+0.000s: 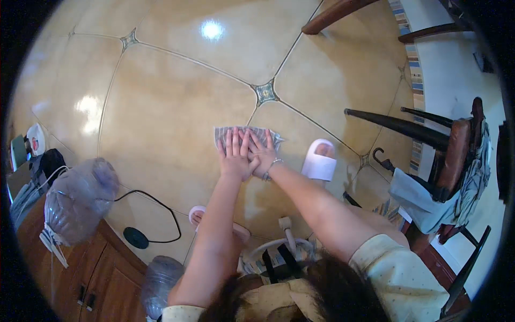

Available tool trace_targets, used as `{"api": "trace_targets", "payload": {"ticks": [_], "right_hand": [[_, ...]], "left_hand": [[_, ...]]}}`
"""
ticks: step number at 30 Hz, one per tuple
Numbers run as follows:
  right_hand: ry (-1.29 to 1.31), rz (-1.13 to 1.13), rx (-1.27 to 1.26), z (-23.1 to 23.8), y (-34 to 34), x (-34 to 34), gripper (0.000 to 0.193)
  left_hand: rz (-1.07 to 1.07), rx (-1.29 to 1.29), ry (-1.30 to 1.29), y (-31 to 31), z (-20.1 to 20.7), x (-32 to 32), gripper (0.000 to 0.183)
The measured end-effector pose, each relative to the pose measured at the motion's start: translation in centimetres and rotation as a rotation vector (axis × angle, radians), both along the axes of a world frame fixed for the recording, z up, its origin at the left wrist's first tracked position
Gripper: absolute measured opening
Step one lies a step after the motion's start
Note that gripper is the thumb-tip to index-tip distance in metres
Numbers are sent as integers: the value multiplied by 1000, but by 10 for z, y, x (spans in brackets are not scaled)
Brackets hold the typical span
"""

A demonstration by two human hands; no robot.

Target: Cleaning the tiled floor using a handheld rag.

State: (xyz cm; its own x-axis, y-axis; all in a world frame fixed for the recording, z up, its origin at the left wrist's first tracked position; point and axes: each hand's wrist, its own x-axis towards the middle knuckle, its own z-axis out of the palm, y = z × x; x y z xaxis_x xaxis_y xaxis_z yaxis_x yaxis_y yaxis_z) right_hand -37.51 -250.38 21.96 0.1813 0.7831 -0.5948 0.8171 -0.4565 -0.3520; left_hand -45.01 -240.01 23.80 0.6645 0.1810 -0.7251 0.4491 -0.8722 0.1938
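Flat on the floor (177,107), one striped grey cloth (220,133) lay under the fingers of both hands, its long axis running from left to right, across the line in which the fingers pointed. Its far edge showed around the fingertips, and its two ends stuck out past the hands. Neither hand was nearer, since both touched it: the left hand (234,160) pressed toward its left end with fingers straight and parted, and the right hand (262,155) toward its right end, fingers also straight; neither was curled around anything. The hands overlapped at the thumbs. One bracelet (273,163) circled the right wrist.

Beyond the cloth's far edge, one patterned inset (265,93) marked a meeting of tile corners. Two pink slippers (320,168) were on the feet, one to each side of the forearms. To the left, one clear plastic bag (78,198) sat on top of one wooden cabinet (70,263) with two handles, and a second bag (161,282) stood beside it. One black cord (176,217) curved near the cabinet's edge. To the right, one chair (457,155) carried grey clothes (421,196).
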Motion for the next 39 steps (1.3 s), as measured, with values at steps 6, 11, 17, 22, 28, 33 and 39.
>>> {"api": "trace_targets", "payload": {"ticks": [6, 11, 17, 22, 28, 33, 39], "right_hand": [[-61, 68, -50, 3, -2, -2, 78], [-87, 99, -22, -1, 14, 18, 77], [-289, 162, 76, -17, 80, 102, 75], [-407, 94, 134, -26, 127, 160, 74], [-425, 40, 170, -27, 144, 180, 75], [-453, 20, 230, -34, 124, 160, 78], [-416, 93, 164, -26, 82, 98, 77]], "left_hand": [[46, 1, -69, 1, 2, -3, 93], [122, 10, -159, 11, -5, 6, 93], [168, 90, -208, 75, -23, 97, 88], [149, 149, -301, 124, -39, 160, 88], [144, 148, -307, 147, -38, 182, 88], [152, 98, -255, 128, -28, 163, 87], [176, 93, -213, 82, -27, 96, 89]]}}
